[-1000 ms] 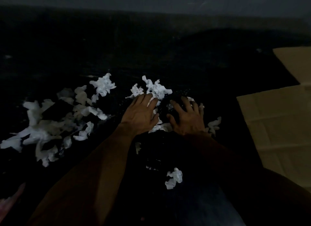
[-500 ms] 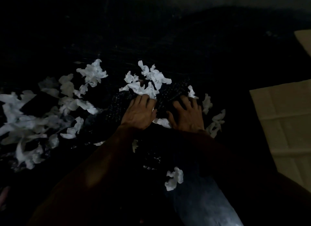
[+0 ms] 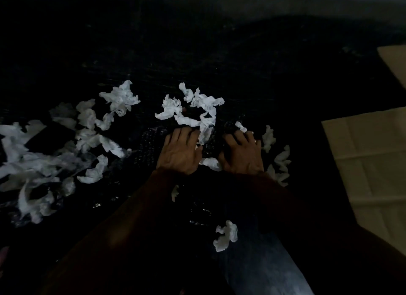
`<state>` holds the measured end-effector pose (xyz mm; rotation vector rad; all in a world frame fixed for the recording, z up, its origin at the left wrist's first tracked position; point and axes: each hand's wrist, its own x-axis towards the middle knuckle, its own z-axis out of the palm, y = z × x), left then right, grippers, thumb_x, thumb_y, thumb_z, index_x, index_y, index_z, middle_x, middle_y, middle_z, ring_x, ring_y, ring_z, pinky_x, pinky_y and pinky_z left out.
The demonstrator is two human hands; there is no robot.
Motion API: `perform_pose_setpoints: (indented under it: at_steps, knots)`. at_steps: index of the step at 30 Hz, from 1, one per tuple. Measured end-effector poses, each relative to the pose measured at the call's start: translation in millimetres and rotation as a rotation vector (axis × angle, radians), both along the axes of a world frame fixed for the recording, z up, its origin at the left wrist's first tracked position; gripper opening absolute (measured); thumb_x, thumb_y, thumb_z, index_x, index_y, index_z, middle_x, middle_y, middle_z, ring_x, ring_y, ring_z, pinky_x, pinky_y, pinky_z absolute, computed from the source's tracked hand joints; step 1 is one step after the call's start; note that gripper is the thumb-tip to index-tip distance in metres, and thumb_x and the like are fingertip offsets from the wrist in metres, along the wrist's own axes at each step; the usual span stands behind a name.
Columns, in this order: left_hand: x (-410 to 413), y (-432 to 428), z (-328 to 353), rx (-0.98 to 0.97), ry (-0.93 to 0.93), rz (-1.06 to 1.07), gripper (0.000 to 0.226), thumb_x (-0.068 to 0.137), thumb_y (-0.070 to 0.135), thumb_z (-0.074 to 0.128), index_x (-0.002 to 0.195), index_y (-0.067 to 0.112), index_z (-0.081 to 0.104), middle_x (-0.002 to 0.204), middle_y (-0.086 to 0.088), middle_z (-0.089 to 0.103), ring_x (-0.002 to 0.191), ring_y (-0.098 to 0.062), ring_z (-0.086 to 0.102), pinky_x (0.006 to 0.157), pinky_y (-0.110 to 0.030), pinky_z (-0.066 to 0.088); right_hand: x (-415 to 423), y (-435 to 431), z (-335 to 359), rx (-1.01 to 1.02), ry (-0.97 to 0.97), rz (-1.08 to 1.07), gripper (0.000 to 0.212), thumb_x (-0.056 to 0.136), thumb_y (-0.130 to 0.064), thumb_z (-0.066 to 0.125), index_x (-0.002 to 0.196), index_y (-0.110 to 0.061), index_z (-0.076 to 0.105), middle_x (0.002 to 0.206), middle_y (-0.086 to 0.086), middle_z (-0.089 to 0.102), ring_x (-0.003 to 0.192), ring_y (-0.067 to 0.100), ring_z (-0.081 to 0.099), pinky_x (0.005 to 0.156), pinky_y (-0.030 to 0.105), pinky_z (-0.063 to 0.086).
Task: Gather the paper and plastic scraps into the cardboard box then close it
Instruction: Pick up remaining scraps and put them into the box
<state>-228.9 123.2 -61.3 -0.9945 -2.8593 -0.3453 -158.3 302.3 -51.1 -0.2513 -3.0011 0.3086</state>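
Observation:
Crumpled white paper scraps point(image 3: 197, 110) lie scattered over a dark floor, with a larger heap point(image 3: 44, 158) at the left. A sheet of clear bubble plastic point(image 3: 149, 145) glints under and between my hands. My left hand point(image 3: 179, 152) lies palm down with its fingers bent over the plastic and paper scraps. My right hand point(image 3: 241, 153) lies beside it, fingers curled down on the same pile. A white scrap point(image 3: 211, 163) shows between them. The cardboard box's flap point(image 3: 371, 163) lies flat at the right. The scene is very dark.
One paper scrap point(image 3: 226, 235) lies near me on my leg in blue jeans point(image 3: 263, 268). More scraps point(image 3: 281, 163) lie right of my right hand. Another cardboard flap point(image 3: 395, 61) shows at the far right edge.
Both hands have drawn slightly toward me and bent their fingers down on the plastic and paper. The view has shifted, so the cardboard sits further right.

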Motion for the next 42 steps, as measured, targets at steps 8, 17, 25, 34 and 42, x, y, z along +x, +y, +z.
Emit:
perform_pose_setpoints:
  at_steps: [8,17,25,34,42]
  knots:
    - [6,-10,-9,0.067,-0.019,-0.031,0.076,0.078,0.070,0.045,0.128,0.013,0.056,0.141,-0.015,0.043,0.135,-0.035,0.034,0.111,-0.059,0.020,-5,12,-3,0.053,0.069,0.000,0.037,0.082,-0.059,0.052,0.096,-0.029,0.067,0.138,0.013,0.042,0.126,0.037,0.033,0.101,0.061,0.027]
    - [1,-10,-22,0.197,0.047,0.004,0.063,0.086,0.053,0.059,0.129,0.007,0.057,0.136,-0.022,0.048,0.119,-0.037,0.048,0.095,-0.049,0.044,-18,15,-19,-0.222,0.201,0.118,0.035,0.083,-0.031,0.055,0.095,0.001,0.063,0.108,0.023,0.059,0.101,0.039,0.056,0.086,0.042,0.050]
    - [-8,-1,-20,0.109,0.047,0.001,0.034,0.089,0.017,0.046,0.119,0.022,0.062,0.127,-0.015,0.052,0.104,-0.042,0.049,0.084,-0.049,0.047,-22,14,-15,-0.246,0.126,0.086,0.042,0.077,-0.026,0.046,0.110,-0.009,0.065,0.103,0.014,0.061,0.093,0.037,0.055,0.080,0.040,0.047]
    - [3,4,-16,0.199,0.058,0.071,0.036,0.089,0.045,0.056,0.093,0.011,0.063,0.113,-0.010,0.060,0.103,-0.032,0.052,0.085,-0.042,0.042,-22,12,-24,-0.222,0.196,0.045,0.026,0.084,-0.031,0.059,0.084,-0.005,0.061,0.107,0.017,0.062,0.094,0.037,0.056,0.082,0.041,0.047]
    - [-15,10,5,0.265,-0.150,0.112,0.032,0.076,0.000,0.050,0.106,0.007,0.059,0.093,-0.015,0.064,0.082,-0.037,0.058,0.078,-0.040,0.046,-29,12,-13,-0.319,0.119,-0.063,0.029,0.076,-0.012,0.066,0.104,-0.007,0.070,0.095,0.017,0.066,0.084,0.039,0.058,0.075,0.039,0.049]
